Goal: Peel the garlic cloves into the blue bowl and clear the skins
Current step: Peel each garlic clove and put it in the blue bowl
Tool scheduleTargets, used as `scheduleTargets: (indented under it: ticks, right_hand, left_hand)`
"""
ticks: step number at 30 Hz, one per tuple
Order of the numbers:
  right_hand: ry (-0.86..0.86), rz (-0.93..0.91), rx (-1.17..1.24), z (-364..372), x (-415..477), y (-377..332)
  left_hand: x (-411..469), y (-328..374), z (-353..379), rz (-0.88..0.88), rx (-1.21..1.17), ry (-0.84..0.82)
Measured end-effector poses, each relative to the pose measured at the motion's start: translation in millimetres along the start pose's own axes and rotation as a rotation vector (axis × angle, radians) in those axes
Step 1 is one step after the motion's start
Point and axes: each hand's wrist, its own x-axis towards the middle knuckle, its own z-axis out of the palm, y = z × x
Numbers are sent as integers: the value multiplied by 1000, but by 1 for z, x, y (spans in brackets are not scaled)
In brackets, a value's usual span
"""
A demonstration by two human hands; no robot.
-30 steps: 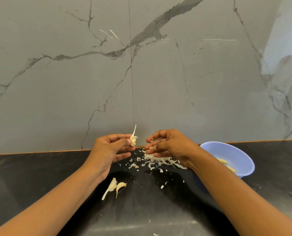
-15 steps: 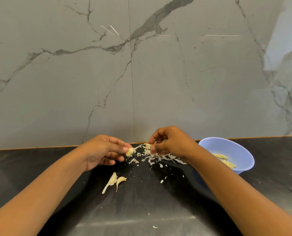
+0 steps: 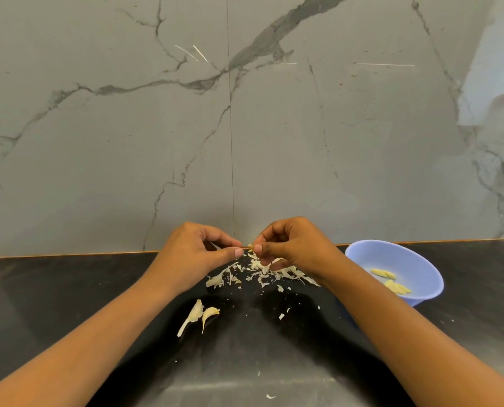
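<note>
My left hand (image 3: 197, 255) and my right hand (image 3: 293, 248) meet fingertip to fingertip above the black counter. Both pinch a small garlic clove (image 3: 250, 246), of which only a yellowish tip shows between the fingers. Right under the hands lies a pile of torn white garlic skins (image 3: 262, 271). Two unpeeled cloves (image 3: 199, 314) lie side by side on the counter near my left forearm. The blue bowl (image 3: 391, 251) stands to the right of my right wrist and holds a few peeled cloves (image 3: 391, 282).
The grey marble wall (image 3: 303, 142) rises directly behind the hands and the bowl. Small skin flakes (image 3: 281, 316) are scattered on the black counter (image 3: 54, 289) between my forearms, and one flake (image 3: 269, 396) lies near the front edge.
My left hand has come down from its raised position and moved right with the clove. My right hand has closed in, so the fingertips of both now meet on the clove.
</note>
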Motion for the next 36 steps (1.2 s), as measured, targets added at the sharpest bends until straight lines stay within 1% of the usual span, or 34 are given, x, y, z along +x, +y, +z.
scheduleTargets:
  ticks: [5, 11, 15, 18, 21, 26, 28, 32, 36]
  right_hand:
    - [77, -89, -141, 8, 0, -1]
    - [230, -221, -278, 17, -3, -3]
    - [299, -291, -298, 24, -5, -2]
    - [332, -307, -292, 30, -4, 0]
    - [288, -260, -191, 30, -2, 2]
    - [100, -57, 185, 27, -1, 1]
    - [46, 0, 302, 26, -2, 0]
    - [-7, 90, 442, 25, -3, -2]
    - [-25, 132, 551, 23, -2, -4]
  left_hand:
    - [-1, -2, 5, -35, -103, 37]
    - [-2, 1, 7, -49, -160, 92]
    - [-2, 1, 7, -47, -184, 133]
    - [-2, 0, 9, -55, -201, 163]
    - [-1, 0, 9, -70, -219, 182]
    - [-1, 1, 7, -134, -323, 143]
    - [-1, 1, 7, -135, -330, 136]
    - [-1, 1, 8, -114, -291, 144]
    - [-1, 0, 10, -85, -162, 134]
